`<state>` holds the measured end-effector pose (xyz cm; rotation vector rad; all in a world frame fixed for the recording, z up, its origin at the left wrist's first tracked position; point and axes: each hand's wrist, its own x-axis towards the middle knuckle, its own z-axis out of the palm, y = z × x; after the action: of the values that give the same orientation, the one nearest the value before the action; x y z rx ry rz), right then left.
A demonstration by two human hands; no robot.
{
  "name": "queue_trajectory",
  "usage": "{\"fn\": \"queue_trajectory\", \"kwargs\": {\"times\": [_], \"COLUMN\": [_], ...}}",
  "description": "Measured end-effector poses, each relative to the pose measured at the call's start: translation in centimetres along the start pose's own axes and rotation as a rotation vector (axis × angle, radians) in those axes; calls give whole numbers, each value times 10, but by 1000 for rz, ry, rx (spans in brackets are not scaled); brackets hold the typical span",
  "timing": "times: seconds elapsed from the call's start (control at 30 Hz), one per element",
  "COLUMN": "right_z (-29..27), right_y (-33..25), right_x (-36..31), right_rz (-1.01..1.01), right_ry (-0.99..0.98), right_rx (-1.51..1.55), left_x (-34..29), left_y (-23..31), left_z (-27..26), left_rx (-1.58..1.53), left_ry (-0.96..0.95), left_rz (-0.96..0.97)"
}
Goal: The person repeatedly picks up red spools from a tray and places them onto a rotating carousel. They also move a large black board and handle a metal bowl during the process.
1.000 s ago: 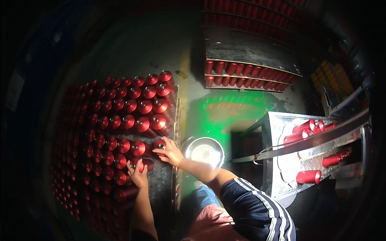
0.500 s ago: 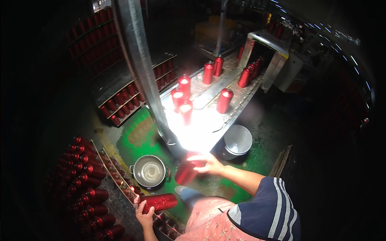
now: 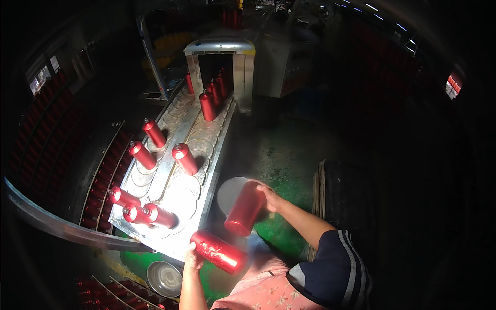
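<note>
My left hand (image 3: 192, 257) is closed round the top end of a red metal bottle (image 3: 219, 253), which lies almost level with its base pointing right; its lit side looks bumpy or embossed. In my right hand (image 3: 269, 197) is another red bottle, a smooth one (image 3: 245, 208), tilted with its base down and to the left. The two bottles are apart, in front of my body. Left of them, a conveyor (image 3: 188, 188) with round plates carries several upright red bottles (image 3: 185, 158), some clustered at its brightly lit near end.
A metal tunnel housing (image 3: 243, 77) spans the conveyor's far end. A two-handled-looking metal pan (image 3: 164, 279) sits on the green floor, lower left. A pale bucket (image 3: 227, 194) stands behind the right-hand bottle. Racks of red bottles (image 3: 98, 194) line the left, beside a metal post (image 3: 57, 227).
My view has turned right, so the conveyor appears further left. Both held bottles have come closer together; the left one has swung from the racks toward the conveyor's near end.
</note>
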<state>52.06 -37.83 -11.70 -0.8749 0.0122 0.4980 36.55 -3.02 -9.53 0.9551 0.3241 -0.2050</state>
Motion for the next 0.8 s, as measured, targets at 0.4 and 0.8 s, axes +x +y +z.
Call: {"fn": "queue_trajectory", "kwargs": {"times": [0.4, 0.8], "right_z": [-48, -49], "right_y": [-65, -39], "right_x": [121, 164], "right_rz": [368, -478], "right_ry": [-160, -112], "right_rx": [75, -890], "left_x": [203, 243], "left_y": [11, 58], "left_z": [102, 149], "left_rx": [471, 884], "left_ry": [-120, -110], "left_rz": [-184, 23]}}
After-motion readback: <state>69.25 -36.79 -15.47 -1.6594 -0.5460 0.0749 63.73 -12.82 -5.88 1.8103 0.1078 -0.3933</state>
